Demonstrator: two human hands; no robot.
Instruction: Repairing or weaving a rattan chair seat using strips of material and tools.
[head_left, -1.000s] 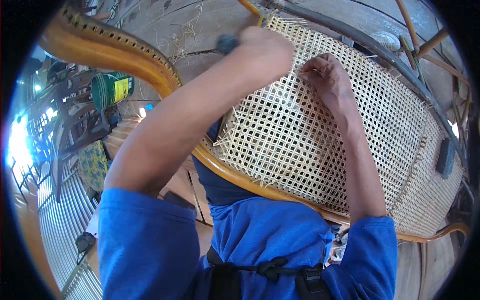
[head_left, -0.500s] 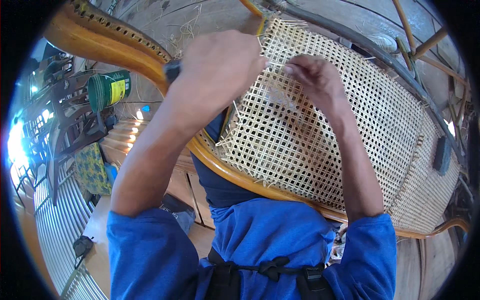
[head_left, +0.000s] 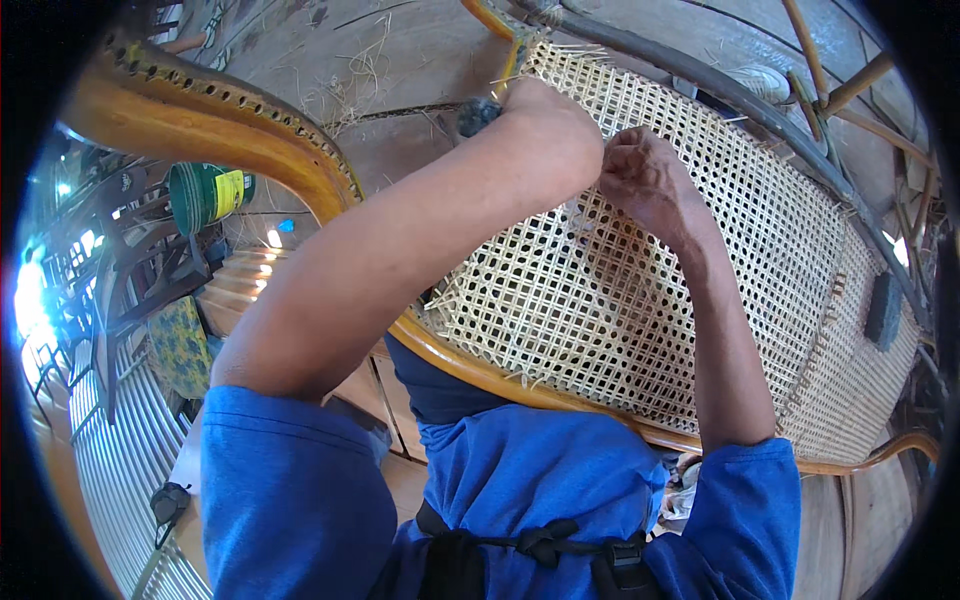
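The fingers (head_left: pixel 617 163) of my right hand (head_left: pixel 650 185) are curled together at the cane weave (head_left: pixel 590 340); whether they pinch anything I cannot tell. Those of my left hand (head_left: pixel 553 115), just beside, are hidden; a dark lump (head_left: pixel 478 116) there may be in its grip. The weave spreads before me across a curved wooden frame (head_left: pixel 480 366), its near rail at my waist, probably so both hands reach it from above. A dark pole (head_left: pixel 690 66) runs along the far side, perhaps for support.
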